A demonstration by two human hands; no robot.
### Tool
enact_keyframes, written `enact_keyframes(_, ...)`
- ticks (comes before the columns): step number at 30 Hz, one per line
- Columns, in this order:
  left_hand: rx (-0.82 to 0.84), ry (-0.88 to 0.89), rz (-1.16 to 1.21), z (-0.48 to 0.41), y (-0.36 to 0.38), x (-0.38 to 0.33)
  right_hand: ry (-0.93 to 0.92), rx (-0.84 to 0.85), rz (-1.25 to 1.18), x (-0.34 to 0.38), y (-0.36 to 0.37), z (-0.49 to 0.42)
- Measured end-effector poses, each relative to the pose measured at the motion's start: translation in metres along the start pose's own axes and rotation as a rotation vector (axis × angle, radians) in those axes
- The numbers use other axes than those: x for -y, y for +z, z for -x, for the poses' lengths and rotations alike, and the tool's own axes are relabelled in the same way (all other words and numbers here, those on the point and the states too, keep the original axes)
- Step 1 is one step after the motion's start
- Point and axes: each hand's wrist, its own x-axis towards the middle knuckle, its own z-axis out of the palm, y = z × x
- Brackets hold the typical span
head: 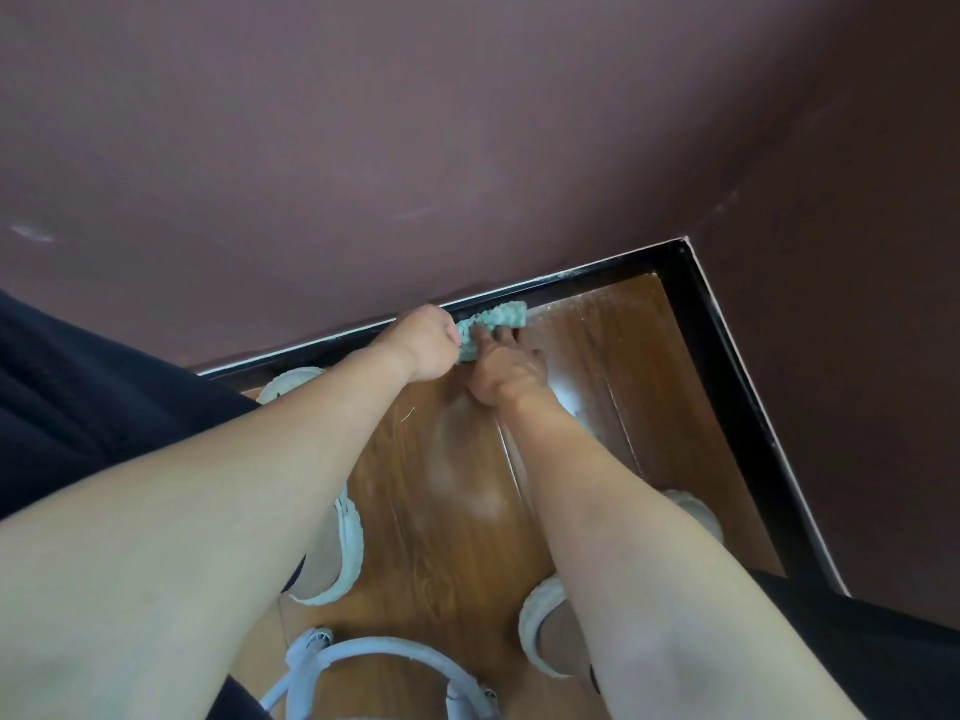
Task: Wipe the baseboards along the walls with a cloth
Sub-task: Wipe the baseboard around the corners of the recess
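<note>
Cloth (498, 317): teal, bunched, pressed against the black baseboard (597, 280) just left of the room corner; left hand (427, 345): fingers curled in a fist, clamped on the cloth's near end; right hand (506, 374): fingers touching the cloth, their curl cannot be told; wooden floor (441, 511) below; white shoe (356, 543) on floor; maroon wall (363, 148) above.

Teal cloth (493, 317) between my hands: nubby terry pile. Beyond my left hand (426, 345), black baseboard (597, 283), glossy, smooth. Above it, wall (363, 148) in matt paint, scuffed. Beneath my right hand (506, 368), wood-grain floor (441, 459), shiny, dust-hazed.
</note>
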Motion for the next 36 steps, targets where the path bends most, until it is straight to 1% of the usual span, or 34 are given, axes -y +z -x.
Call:
enact_keyframes(3,0.016,0.003,0.008,-0.004,0.005,-0.005,0.014,-0.076,0.011,-0.008,-0.004,-0.002)
enact_keyframes(6,0.023,0.015,0.004,-0.007,0.008,-0.01,0.083,-0.123,-0.061,-0.022,-0.01,-0.003)
enact_keyframes(9,0.03,0.024,-0.001,-0.006,0.008,-0.012,0.208,-0.119,-0.136,-0.04,-0.019,-0.01)
enact_keyframes(11,0.027,0.031,-0.006,-0.005,0.006,-0.011,0.297,-0.082,-0.223,-0.054,-0.026,-0.014)
enact_keyframes(13,0.021,0.04,-0.009,-0.005,0.005,-0.009,0.323,-0.073,-0.269,-0.06,-0.031,-0.017)
enact_keyframes(17,0.035,0.034,-0.007,-0.007,0.005,-0.007,0.195,-0.141,-0.148,-0.031,-0.023,-0.006)
enact_keyframes(19,0.044,0.041,-0.018,-0.009,0.008,-0.009,0.109,-0.132,-0.107,-0.014,-0.016,0.0)
enact_keyframes(21,0.055,0.049,-0.025,-0.01,0.011,-0.012,0.078,-0.126,-0.116,-0.011,-0.019,0.002)
enact_keyframes(25,0.069,0.038,0.0,-0.015,0.014,-0.014,0.185,-0.111,-0.266,-0.037,-0.036,-0.006)
enact_keyframes(28,0.074,0.051,-0.009,-0.018,0.013,-0.015,0.257,-0.105,-0.301,-0.057,-0.04,-0.011)
enact_keyframes(31,0.066,0.055,-0.017,-0.022,0.014,-0.015,0.247,-0.128,-0.33,-0.052,-0.04,-0.005)
enact_keyframes(32,0.058,0.053,-0.021,-0.023,0.016,-0.016,0.209,-0.11,-0.321,-0.044,-0.039,-0.001)
enact_keyframes(34,0.046,0.051,-0.033,-0.025,0.019,-0.016,0.095,0.006,-0.312,-0.023,-0.035,0.007)
enact_keyframes(36,0.045,0.051,-0.071,-0.026,0.022,-0.018,0.019,0.08,-0.345,-0.011,-0.028,0.005)
